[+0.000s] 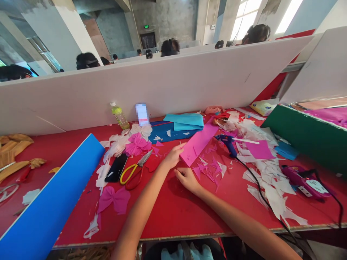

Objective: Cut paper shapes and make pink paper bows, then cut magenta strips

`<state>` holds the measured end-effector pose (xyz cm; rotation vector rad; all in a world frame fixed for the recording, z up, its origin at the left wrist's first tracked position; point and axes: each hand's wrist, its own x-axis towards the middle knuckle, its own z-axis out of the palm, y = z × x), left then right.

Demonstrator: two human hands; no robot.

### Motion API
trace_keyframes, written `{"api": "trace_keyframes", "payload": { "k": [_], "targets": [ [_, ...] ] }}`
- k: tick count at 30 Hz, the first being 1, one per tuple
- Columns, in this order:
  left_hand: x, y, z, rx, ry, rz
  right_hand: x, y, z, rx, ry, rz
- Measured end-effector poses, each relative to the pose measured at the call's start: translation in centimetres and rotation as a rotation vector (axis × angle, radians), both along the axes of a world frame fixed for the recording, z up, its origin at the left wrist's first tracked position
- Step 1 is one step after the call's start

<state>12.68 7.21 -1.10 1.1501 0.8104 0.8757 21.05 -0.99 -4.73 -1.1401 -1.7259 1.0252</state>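
Observation:
My left hand (174,156) pinches the near left edge of a long pink paper strip (199,141) that slants away across the red table. Just below the strip's near corner, my right hand (187,180) rests on the table with its fingers curled in; whether anything is inside them is hidden. Pink paper scraps (210,171) lie to the right of the hands. Scissors (135,170) with one yellow and one red handle lie partly open to the left, beside a black phone (116,168). Pink paper petals (114,200) lie nearer the table's front edge.
A blue glue gun (230,146) lies at the right, its cord running over white scraps (271,187). Blue (54,195) and green (300,137) boards flank the workspace. A bottle (119,115) and a lit, blurred phone (142,113) stand by the white partition (162,86).

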Motion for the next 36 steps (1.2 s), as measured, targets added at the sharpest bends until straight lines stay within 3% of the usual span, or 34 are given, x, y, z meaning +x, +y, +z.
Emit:
{"api": "trace_keyframes", "payload": {
  "k": [3, 11, 17, 20, 27, 32, 36],
  "targets": [
    [-1.0, -0.2, 1.9, 0.093, 0.085, 0.083, 0.0, 0.1, -0.1, 0.006, -0.009, -0.007],
    [-2.8, -2.0, 6.4, 0.607, 0.736, 0.275, 0.0, 0.2, -0.5, 0.024, -0.019, -0.01],
    [-4.4, -3.3, 7.5, 0.873, 1.154, 0.388, -0.1, 0.2, -0.5, 0.016, -0.018, -0.015],
    [-5.6, -3.8, 7.4, 1.02, 1.154, 0.423, -0.1, 0.2, -0.5, 0.018, -0.008, -0.005],
    [-8.7, -4.8, 7.6, 1.155, 0.931, 0.704, 0.0, 0.3, -1.0, -0.008, 0.01, 0.005],
    [-12.4, -5.5, 8.0, 1.041, 0.797, 1.089, 0.1, 0.4, -1.1, -0.022, 0.011, -0.004],
    [-16.1, -5.8, 6.4, 0.869, 0.55, 1.411, 0.0, 0.4, -0.9, -0.023, 0.026, -0.021]
  ]
}}
